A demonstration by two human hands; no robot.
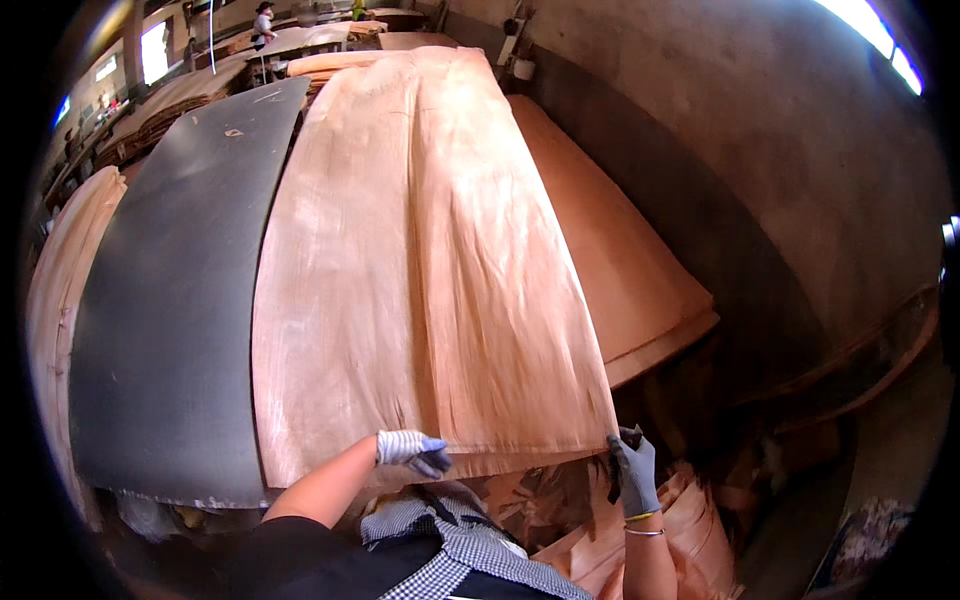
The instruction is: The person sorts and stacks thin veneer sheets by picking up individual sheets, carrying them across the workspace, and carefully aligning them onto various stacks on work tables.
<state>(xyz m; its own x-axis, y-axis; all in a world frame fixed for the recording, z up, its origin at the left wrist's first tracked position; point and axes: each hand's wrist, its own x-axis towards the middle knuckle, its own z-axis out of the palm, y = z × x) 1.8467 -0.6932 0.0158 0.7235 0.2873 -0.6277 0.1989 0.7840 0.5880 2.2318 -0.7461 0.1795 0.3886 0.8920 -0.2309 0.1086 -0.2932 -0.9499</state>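
Note:
A broad, pinkish wood veneer sheet [340, 260] stretches away from me, rippled, with a lengthwise fold or overlap near its middle. At its near right corner, my right hand [637, 475], in a grey-blue glove with dark fingers, is closed on the edge. My left hand [412, 453], in a striped white and blue glove, hovers at the near edge left of the middle. Its fingers point right, loosely apart, and nothing shows in them. Whether they touch the sheet is hard to make out.
A dark grey panel [180, 290] lies left of the veneer, with more stacked veneer [75, 270] beyond. On the right are a lower stack of reddish sheets [620, 270] and a wall [720, 110]. Torn veneer scraps [690, 540] lie below my right hand. Another person [264, 25] stands far off.

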